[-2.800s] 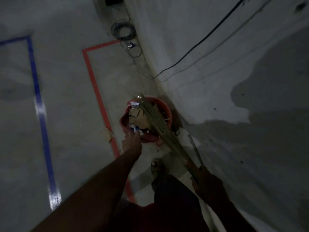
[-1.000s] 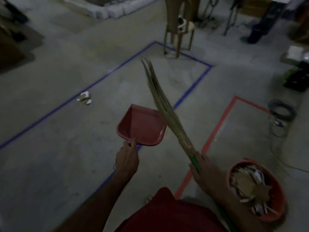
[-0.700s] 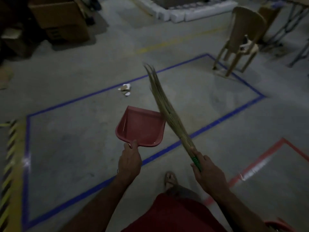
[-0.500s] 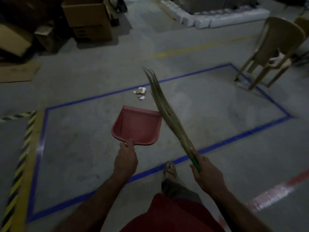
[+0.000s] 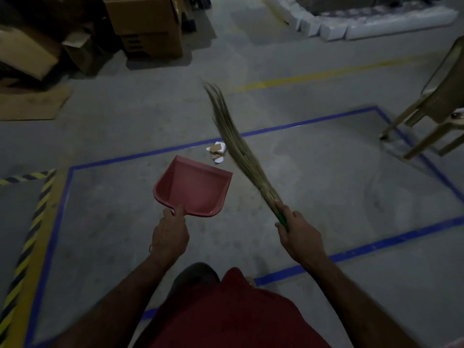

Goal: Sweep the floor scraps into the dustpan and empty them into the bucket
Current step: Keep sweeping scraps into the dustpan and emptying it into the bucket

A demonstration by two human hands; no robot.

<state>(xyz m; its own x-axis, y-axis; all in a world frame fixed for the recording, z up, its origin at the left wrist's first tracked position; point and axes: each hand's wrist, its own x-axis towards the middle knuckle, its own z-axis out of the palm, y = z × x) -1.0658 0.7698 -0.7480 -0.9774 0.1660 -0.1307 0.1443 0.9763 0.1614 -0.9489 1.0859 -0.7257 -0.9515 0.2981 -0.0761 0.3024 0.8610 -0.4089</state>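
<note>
My left hand [image 5: 169,236] grips the handle of a red dustpan [image 5: 193,187], held in the air with its empty tray facing up. My right hand [image 5: 300,237] grips the green handle of a straw broom [image 5: 238,146], whose bristles point up and away to the left. A small pile of white and cardboard scraps [image 5: 216,152] lies on the concrete floor just beyond the dustpan's lip, inside the blue tape line. The bucket is out of view.
Blue tape [image 5: 389,241] marks a rectangle on the floor around me. Cardboard boxes [image 5: 148,26] stand at the far left, a flat cardboard sheet [image 5: 32,102] lies nearby. A plastic chair [image 5: 437,114] stands at the right. Yellow-black hazard tape [image 5: 30,234] runs along the left.
I have turned left away from the red bucket, which has left the view. The scrap pile has come closer, now just past the dustpan. Both hands keep their grips.
</note>
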